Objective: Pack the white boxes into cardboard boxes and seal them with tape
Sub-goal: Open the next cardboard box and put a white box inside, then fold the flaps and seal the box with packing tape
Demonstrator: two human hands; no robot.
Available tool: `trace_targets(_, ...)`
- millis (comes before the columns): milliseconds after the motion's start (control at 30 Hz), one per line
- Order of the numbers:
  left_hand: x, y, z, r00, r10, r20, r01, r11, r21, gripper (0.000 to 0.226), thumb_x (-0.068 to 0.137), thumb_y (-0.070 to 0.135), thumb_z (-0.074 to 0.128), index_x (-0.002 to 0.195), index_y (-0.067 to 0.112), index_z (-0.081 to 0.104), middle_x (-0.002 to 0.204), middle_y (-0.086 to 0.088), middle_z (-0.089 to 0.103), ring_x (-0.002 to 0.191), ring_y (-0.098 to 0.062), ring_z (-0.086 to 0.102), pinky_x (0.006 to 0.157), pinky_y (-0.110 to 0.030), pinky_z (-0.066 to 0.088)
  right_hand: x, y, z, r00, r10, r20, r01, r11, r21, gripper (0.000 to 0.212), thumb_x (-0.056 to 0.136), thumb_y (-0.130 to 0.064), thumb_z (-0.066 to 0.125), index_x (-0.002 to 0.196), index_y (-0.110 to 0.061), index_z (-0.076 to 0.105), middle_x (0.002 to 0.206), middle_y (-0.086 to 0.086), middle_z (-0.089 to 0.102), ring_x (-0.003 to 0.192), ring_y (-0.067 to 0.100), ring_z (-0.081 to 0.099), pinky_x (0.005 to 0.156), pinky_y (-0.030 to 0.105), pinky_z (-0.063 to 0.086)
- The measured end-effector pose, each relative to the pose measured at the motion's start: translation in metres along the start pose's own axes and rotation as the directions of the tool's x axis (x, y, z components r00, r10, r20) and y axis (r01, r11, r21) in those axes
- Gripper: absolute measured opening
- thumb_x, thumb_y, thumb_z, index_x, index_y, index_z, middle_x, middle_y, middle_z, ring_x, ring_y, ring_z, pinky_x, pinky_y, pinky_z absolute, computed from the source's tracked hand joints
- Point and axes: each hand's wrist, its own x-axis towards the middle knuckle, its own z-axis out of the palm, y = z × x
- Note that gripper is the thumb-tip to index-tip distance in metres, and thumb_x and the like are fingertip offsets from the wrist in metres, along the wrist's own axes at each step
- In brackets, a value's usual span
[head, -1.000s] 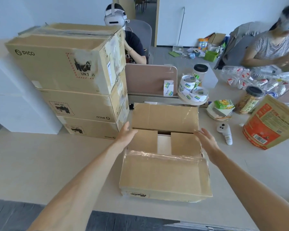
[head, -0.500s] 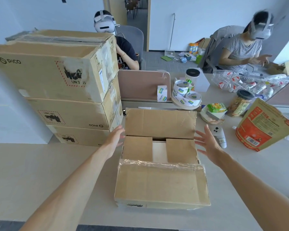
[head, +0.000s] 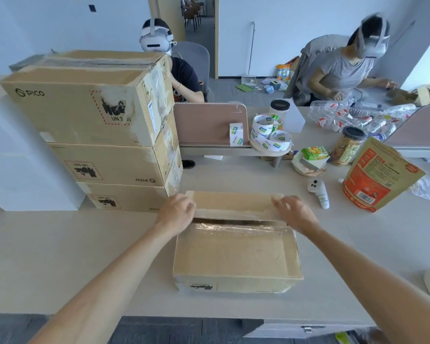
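A cardboard box (head: 236,256) lies on the table in front of me, its near flap folded flat with old clear tape along the edge. The far flap (head: 233,203) is tilted down over the opening, leaving a dark gap. My left hand (head: 178,212) grips the far flap's left end. My right hand (head: 293,213) rests on its right end, fingers curled over the edge. The inside of the box is hidden. Rolls of printed tape (head: 269,136) sit on a small stand behind the box.
Three stacked cardboard cartons (head: 90,130) stand at the left. A white controller (head: 319,192), an orange snack bag (head: 380,175), jars and bottles crowd the right side. Two people with headsets sit beyond a pink divider (head: 206,122).
Both hands moved from the sides of the box to the far flap and folded it down over the two inner flaps. The camera view shifted closer and lower.
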Motion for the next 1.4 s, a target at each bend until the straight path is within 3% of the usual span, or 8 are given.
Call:
trace_targets(133,-0.022,0.025,0.025,0.956,0.290,-0.047,-0.291,0.957,-0.011,0.027,0.101,0.023,0.047,0.120,0.022,0.066,0.137,0.006,0.056,0.130,-0.012,0.047,0.118,-0.035,0.017,-0.023,-0.006,0.030,0.891,-0.403,-0.210,0.316,0.881,-0.351,0.022,0.093,-0.031,0.057,0.092,-0.017,0.073,0.121,0.010,0.064,0.105,0.033,0.064,0.086,0.041,0.052)
trace_targets(400,-0.039,0.034,0.049,0.980,0.077,0.186,-0.104,0.984,0.143,0.052,0.105,0.037,0.028,0.154,0.022,0.020,0.162,0.005,0.011,0.149,-0.016,0.009,0.119,-0.036,0.005,-0.048,0.021,0.058,0.746,-0.649,-0.150,0.533,0.717,-0.450,0.052,0.104,-0.040,0.019,0.110,-0.017,0.064,0.117,0.009,0.066,0.102,0.030,0.068,0.080,0.040,0.058)
trace_targets(567,-0.039,0.033,0.071,0.975,-0.039,0.219,-0.013,0.972,0.235,0.059,0.102,0.050,0.007,0.155,0.028,-0.001,0.161,0.010,-0.014,0.147,-0.011,-0.017,0.120,-0.044,-0.008,-0.036,0.038,0.063,0.822,-0.568,-0.032,0.496,0.743,-0.450,0.046,0.100,-0.038,0.029,0.118,-0.020,0.067,0.132,0.006,0.062,0.118,0.028,0.063,0.089,0.044,0.056)
trace_targets(700,-0.025,0.031,0.085,0.995,-0.028,0.095,0.008,0.978,0.208,0.102,0.068,0.076,-0.029,0.155,0.030,-0.001,0.159,0.013,-0.013,0.140,-0.004,-0.022,0.118,-0.038,-0.012,-0.019,0.041,0.065,0.835,-0.547,-0.062,0.490,0.789,-0.370,0.036,0.090,-0.030,0.047,0.117,-0.019,0.069,0.133,0.005,0.061,0.122,0.029,0.060,0.096,0.046,0.050)
trace_targets(1000,0.016,0.050,0.102,1.000,0.012,0.006,-0.013,0.968,0.252,0.070,0.091,0.048,-0.007,0.155,0.023,0.009,0.163,0.006,-0.001,0.150,-0.015,-0.003,0.121,-0.044,-0.004,0.024,0.040,0.051,0.858,-0.496,-0.133,0.448,0.850,-0.277,0.037,0.087,-0.031,0.044,0.112,-0.014,0.064,0.129,0.010,0.057,0.122,0.034,0.049,0.103,0.045,0.042)
trace_targets(1133,0.044,0.041,0.102,0.993,0.115,-0.037,-0.104,0.969,0.223,0.058,0.098,0.039,0.012,0.147,0.018,0.031,0.153,-0.004,0.033,0.141,-0.026,0.029,0.114,-0.049,0.028,0.044,0.029,0.044,0.911,-0.407,-0.065,0.361,0.864,-0.351,0.044,0.081,-0.051,0.047,0.107,-0.018,0.058,0.118,0.005,0.050,0.109,0.027,0.044,0.096,0.043,0.040)
trace_targets(1233,0.070,0.045,0.101,0.952,0.266,-0.151,-0.274,0.961,-0.035,0.041,0.099,0.017,0.041,0.138,0.013,0.049,0.127,-0.005,0.053,0.118,-0.023,0.046,0.098,-0.038,0.045,0.065,0.022,0.037,0.930,-0.364,-0.048,0.328,0.883,-0.336,0.050,0.081,-0.063,0.045,0.102,-0.019,0.057,0.113,0.002,0.049,0.107,0.024,0.041,0.093,0.042,0.038)
trace_targets(1400,0.130,0.057,0.086,0.925,0.308,-0.223,-0.358,0.903,-0.239,0.040,0.093,0.003,0.049,0.131,0.007,0.057,0.123,-0.006,0.056,0.119,-0.019,0.045,0.105,-0.020,0.031,0.103,0.000,0.035,0.956,-0.277,-0.100,0.240,0.929,-0.282,0.052,0.076,-0.060,0.046,0.099,-0.017,0.064,0.106,0.001,0.055,0.105,0.027,0.046,0.091,0.041,0.041)
